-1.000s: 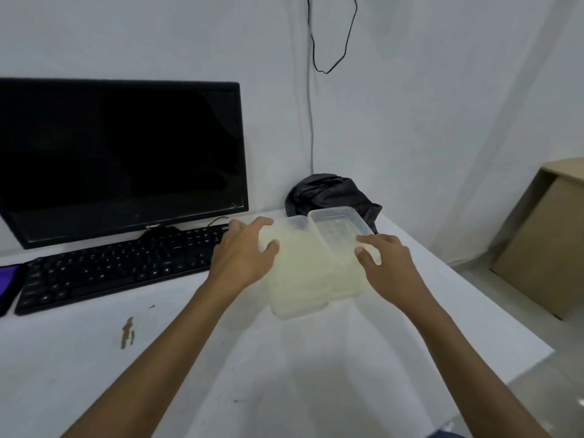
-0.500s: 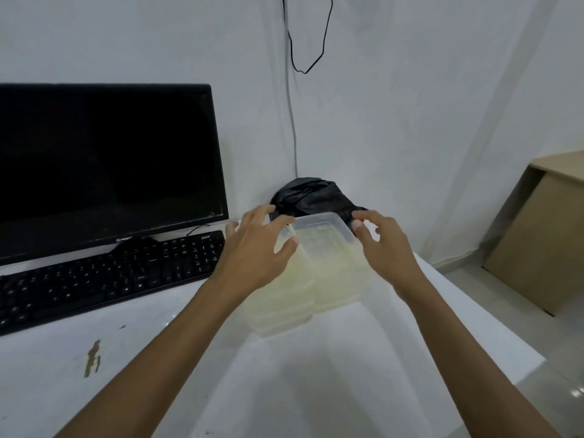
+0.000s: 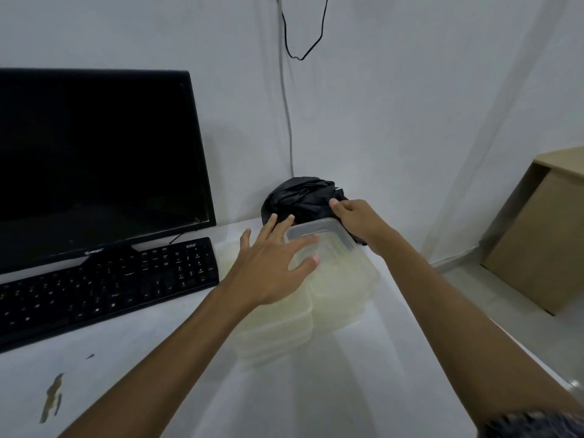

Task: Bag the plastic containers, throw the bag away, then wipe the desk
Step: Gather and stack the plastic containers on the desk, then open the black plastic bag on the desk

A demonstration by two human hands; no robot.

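Containers [image 3: 335, 270] released, right hand [image 3: 355, 221] now apparently pinching black bag [image 3: 300, 199]

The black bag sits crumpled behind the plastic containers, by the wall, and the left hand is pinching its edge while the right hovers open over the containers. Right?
Not quite: the hands are swapped. In the head view the right hand pinches the edge of the black bag, and the left hand is spread open over the plastic containers. The bag does sit crumpled behind them by the wall.
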